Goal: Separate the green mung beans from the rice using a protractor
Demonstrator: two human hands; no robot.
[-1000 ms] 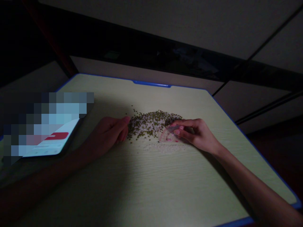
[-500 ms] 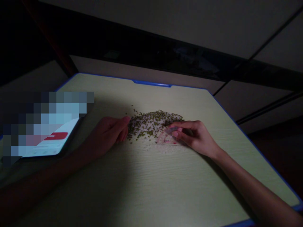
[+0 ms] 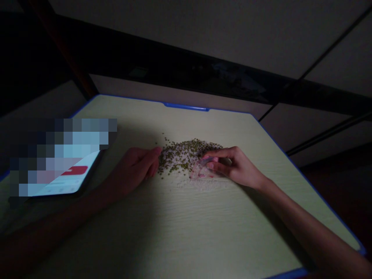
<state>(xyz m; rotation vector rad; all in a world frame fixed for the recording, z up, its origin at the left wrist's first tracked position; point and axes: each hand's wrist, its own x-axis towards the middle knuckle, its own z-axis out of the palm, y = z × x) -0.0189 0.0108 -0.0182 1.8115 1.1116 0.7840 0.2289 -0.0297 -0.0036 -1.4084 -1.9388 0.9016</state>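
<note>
A heap of green mung beans (image 3: 181, 152) mixed with pale, rice-like grains (image 3: 203, 185) lies on the table. My right hand (image 3: 229, 164) is at the heap's right side, thumb and fingers pinching a clear plastic protractor (image 3: 200, 173) with red markings. The protractor's lower edge is down among the pale grains, and my fingers cover its upper right part. At the heap's left edge, my left hand (image 3: 141, 164) is closed, with the thumb laid over curled fingers. Whatever it may hold is hidden.
A tablet (image 3: 80, 184) with a lit, partly blurred screen lies at the table's left. The pale wood-grain table (image 3: 186, 228) has a blue rim and a blue handle (image 3: 187, 107) at its far edge. Dark-banded panels (image 3: 186, 91) stand behind it.
My right hand has shifted slightly left with the protractor, near the front of the heap. My left hand stays closed beside the beans. The whole view has moved a little.
</note>
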